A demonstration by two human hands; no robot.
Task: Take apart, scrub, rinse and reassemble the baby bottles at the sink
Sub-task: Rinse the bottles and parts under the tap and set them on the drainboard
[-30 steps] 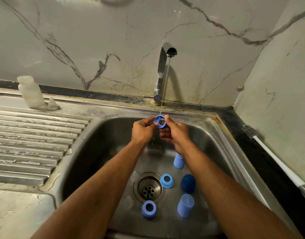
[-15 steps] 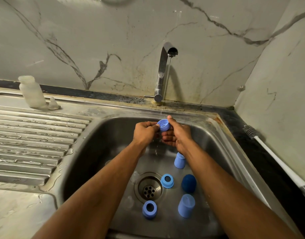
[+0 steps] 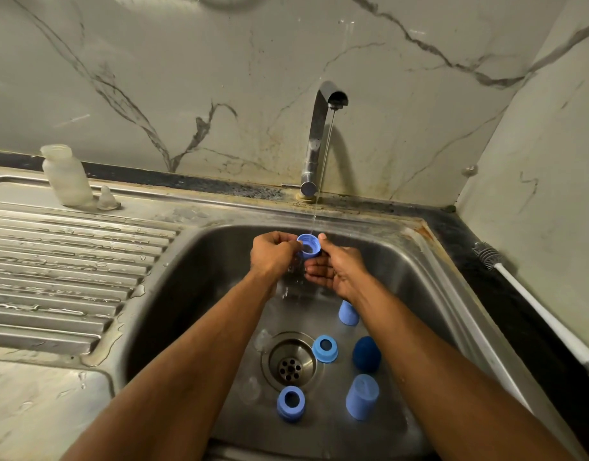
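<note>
Now blue collar ring [image 3: 309,246], pinched by left hand [image 3: 273,252] and right hand [image 3: 336,266], has turned opening-up again under tap stream [image 3: 321,181]; rinsing continues.

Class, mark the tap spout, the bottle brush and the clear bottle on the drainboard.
tap spout [image 3: 333,94], head view, curved top by the outlet
bottle brush [image 3: 486,253], head view, bristle end
clear bottle [image 3: 68,178], head view, side wall
</note>
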